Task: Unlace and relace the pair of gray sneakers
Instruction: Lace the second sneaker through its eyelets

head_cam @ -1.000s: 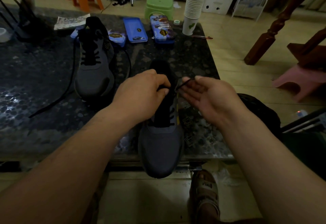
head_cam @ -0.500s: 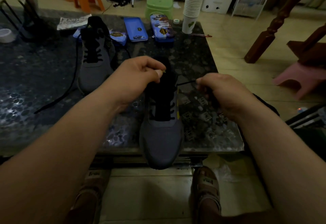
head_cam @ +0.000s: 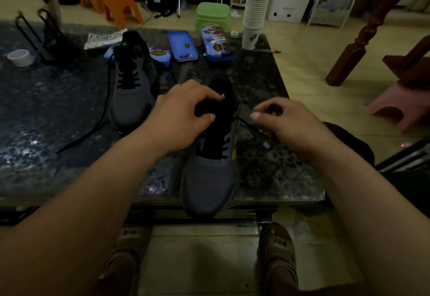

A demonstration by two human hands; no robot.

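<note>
The near gray sneaker (head_cam: 209, 179) lies on the table (head_cam: 58, 114) with its toe over the front edge and its heel pointing away from the person. The left hand (head_cam: 183, 114) holds the shoe at its black tongue; the grip is closed around the tongue, with the thumb on the near side. The right hand (head_cam: 283, 121) is just beside the shoe, and its grip is curled around the black lace (head_cam: 244, 124), which runs tight from an upper eyelet into the hand. The lower eyelets carry crossed lace. I judge that the step in hand is drawing the lace at the upper eyelets of this shoe; whether it goes out or in, one view cannot tell. The next move probably needs the left hand to steady the shoe while the right one pulls along the line of the lace, so the shoe does not slide off the edge. The second gray sneaker (head_cam: 132, 95) stands further back on the left, its loose lace (head_cam: 102, 118) trailing over the table
</note>
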